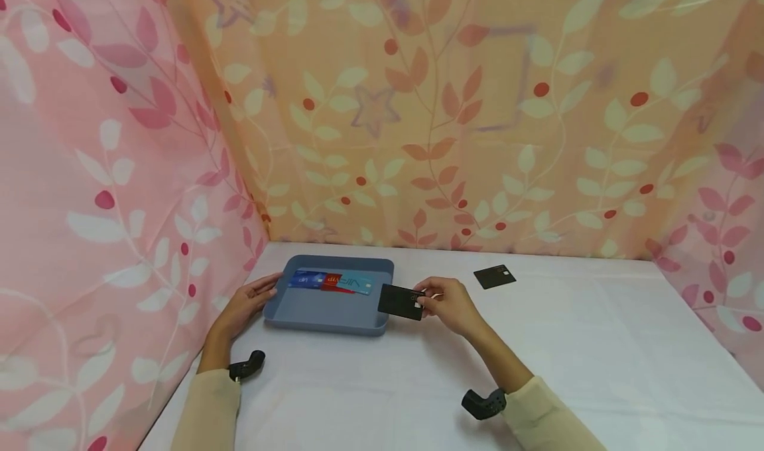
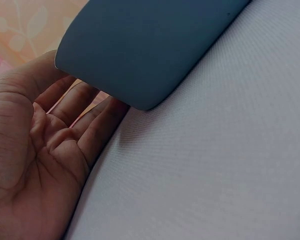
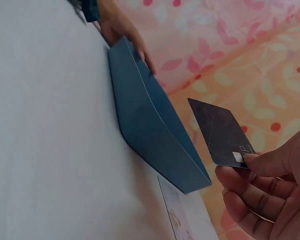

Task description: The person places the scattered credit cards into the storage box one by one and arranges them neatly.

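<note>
My right hand pinches a black bank card between thumb and fingers, just over the right edge of the blue-grey tray. In the right wrist view the card is tilted, its chip near the thumb. Inside the tray lie a dark blue card, a red card and a light blue card, overlapping in a row. At the tray's left side, my left hand touches the outer wall with its fingers fairly straight. The left wrist view shows that hand against the tray's corner.
Another black card lies on the white-covered table, right of the tray. Floral curtains stand behind the table and at both sides. Each wrist wears a black camera mount, such as the right mount.
</note>
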The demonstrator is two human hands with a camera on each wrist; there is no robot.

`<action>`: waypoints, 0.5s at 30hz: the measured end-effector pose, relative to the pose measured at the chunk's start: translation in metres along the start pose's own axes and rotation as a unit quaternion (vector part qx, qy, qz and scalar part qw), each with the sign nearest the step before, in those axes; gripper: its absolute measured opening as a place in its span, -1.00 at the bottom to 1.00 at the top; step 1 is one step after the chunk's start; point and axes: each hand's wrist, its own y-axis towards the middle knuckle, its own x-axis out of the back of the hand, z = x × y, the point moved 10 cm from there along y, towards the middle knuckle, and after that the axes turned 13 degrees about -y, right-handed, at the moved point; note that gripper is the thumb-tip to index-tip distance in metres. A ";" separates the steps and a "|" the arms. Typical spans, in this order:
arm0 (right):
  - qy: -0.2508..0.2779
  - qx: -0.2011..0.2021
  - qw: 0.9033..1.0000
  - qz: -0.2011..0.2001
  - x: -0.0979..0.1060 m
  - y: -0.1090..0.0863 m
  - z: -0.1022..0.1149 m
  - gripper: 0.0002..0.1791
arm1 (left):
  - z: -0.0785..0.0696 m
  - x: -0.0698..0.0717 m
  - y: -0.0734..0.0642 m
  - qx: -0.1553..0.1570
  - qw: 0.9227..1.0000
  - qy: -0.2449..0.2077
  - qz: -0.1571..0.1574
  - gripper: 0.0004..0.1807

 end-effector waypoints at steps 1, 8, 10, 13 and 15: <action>0.002 0.002 1.000 0.001 -0.002 0.001 0.002 -0.80 | 0.000 -0.001 0.000 0.000 1.000 0.001 0.003 -0.43; 0.012 -0.003 1.000 0.020 -0.019 0.002 0.014 -0.80 | -0.004 -0.005 -0.001 0.001 1.000 0.006 0.009 -0.42; 0.010 0.002 1.000 0.021 -0.024 0.004 0.020 -0.80 | -0.004 -0.006 -0.001 0.000 1.000 0.007 0.006 -0.43; 0.007 0.018 1.000 0.023 -0.031 0.008 0.031 -0.80 | -0.005 -0.006 -0.002 0.000 1.000 0.002 0.003 -0.42; -0.003 0.031 0.999 0.028 -0.035 0.011 0.038 -0.81 | -0.005 -0.005 -0.002 0.001 1.000 0.000 0.000 -0.42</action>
